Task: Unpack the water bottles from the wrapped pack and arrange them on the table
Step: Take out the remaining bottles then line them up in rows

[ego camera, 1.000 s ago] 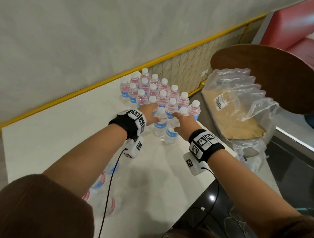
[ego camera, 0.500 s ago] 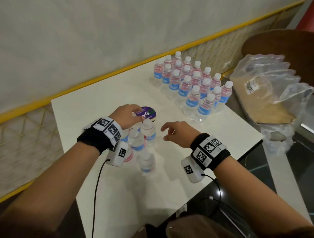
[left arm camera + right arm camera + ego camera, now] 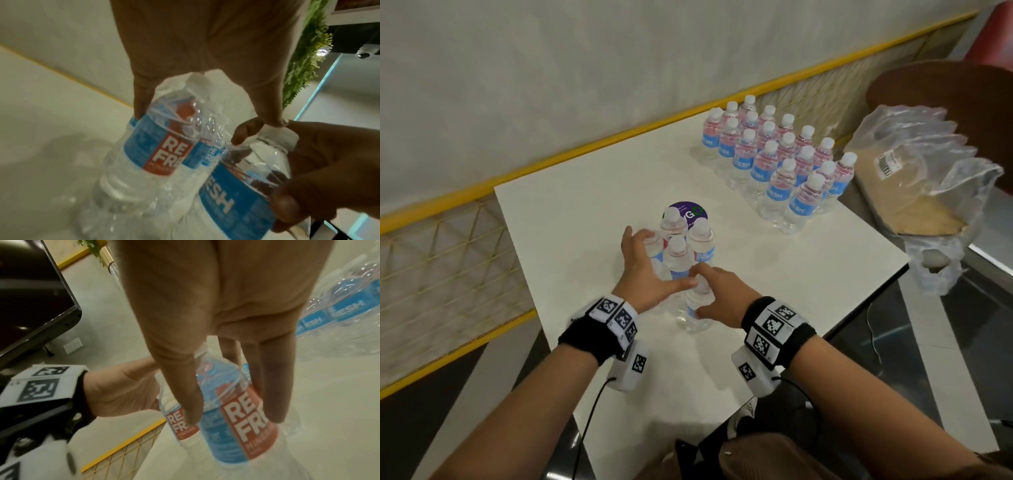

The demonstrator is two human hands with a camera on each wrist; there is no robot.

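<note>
Several small water bottles with blue and red labels stand in a tight cluster mid-table. My left hand [image 3: 659, 262] curls round the leftmost one [image 3: 654, 244]; the left wrist view shows fingers and thumb [image 3: 205, 112] straddling its shoulder [image 3: 156, 154]. My right hand [image 3: 717, 294] grips the nearest bottle [image 3: 697, 306] below its cap, thumb and fingers either side of the label [image 3: 242, 434]. A large block of upright bottles [image 3: 777, 161] stands at the table's far right corner.
The white table [image 3: 585, 205] meets a yellow-trimmed wall and mesh rail. A purple round sticker [image 3: 688, 209] lies just behind the cluster. The empty plastic wrap with its cardboard tray [image 3: 917, 171] sits on a chair to the right. The table edge is near my wrists.
Both hands came away from the big block of bottles and back to the near cluster. Half a second ago they hovered there; now each one holds a bottle.
</note>
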